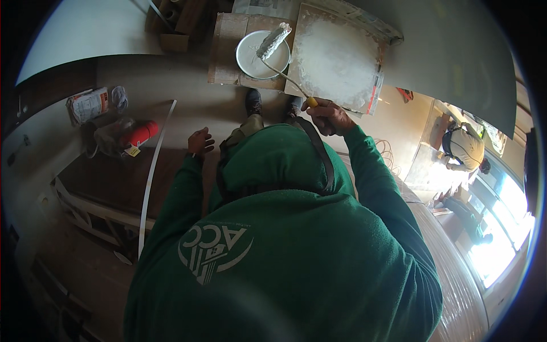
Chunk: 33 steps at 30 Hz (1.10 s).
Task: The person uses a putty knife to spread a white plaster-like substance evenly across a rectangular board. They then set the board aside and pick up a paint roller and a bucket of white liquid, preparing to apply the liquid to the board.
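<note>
My right hand (331,117) is closed around the yellow handle of a paint roller (274,41). The roller's bent metal rod runs up and left to a sleeve thick with white paint, held over or resting on a round white bucket (246,64); I cannot tell whether they touch. White liquid shows inside the bucket, which stands on a cardboard sheet (225,34). Beside it lies a square board (342,57) smeared with white. My left hand (200,142) hangs free at my side, fingers apart and slightly curled, holding nothing.
My shoes (253,102) stand just below the cardboard. At left, a red cylinder (139,134) partly in clear plastic lies by a brown surface (108,182), near a long pale strip (156,165). A paper-wrapped bundle (88,106) sits farther left. Another person (464,147) bends at the far right.
</note>
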Available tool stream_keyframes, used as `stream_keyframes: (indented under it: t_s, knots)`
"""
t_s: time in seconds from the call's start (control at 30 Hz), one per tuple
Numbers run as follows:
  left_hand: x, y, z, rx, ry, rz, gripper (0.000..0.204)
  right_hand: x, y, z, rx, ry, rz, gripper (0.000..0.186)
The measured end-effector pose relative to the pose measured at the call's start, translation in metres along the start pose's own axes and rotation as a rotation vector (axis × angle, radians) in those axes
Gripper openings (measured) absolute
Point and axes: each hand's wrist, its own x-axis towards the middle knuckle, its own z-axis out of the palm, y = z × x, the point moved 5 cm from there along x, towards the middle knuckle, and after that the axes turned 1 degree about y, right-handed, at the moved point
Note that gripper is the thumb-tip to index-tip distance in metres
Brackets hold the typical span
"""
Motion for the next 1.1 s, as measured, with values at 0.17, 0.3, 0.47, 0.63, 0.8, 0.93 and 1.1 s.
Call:
stream_keyframes:
  t_s: [0.17, 0.3, 0.47, 0.63, 0.8, 0.93, 1.1]
  knots:
    - [-0.001, -0.004, 0.002, -0.009, 0.003, -0.005, 0.05, 0.004, 0.001, -0.001, -0.01, -0.018, -0.003, 0.026]
    - [0.0, -0.006, 0.003, -0.004, 0.019, -0.002, 0.051, 0.004, -0.002, 0.001, -0.045, -0.011, -0.022, 0.027]
    - [-0.001, -0.007, 0.005, -0.024, 0.017, -0.006, 0.05, -0.001, -0.012, 0.004, -0.169, 0.039, -0.105, 0.029]
    - [-0.003, -0.007, 0.005, -0.03, 0.0, 0.002, 0.049, 0.0, -0.018, -0.002, -0.497, 0.29, -0.174, 0.036]
    - [-0.003, -0.009, 0.006, -0.008, 0.007, -0.006, 0.044, 0.004, -0.025, -0.004, -0.858, 0.559, -0.459, 0.045]
    - [0.0, -0.011, 0.007, -0.021, 0.002, -0.006, 0.046, 0.011, -0.019, -0.006, -0.865, 0.561, -0.484, 0.044]
    - [0.001, -0.017, 0.005, -0.015, 0.014, 0.0, 0.049, 0.028, -0.013, -0.007, -0.921, 0.64, -0.51, 0.044]
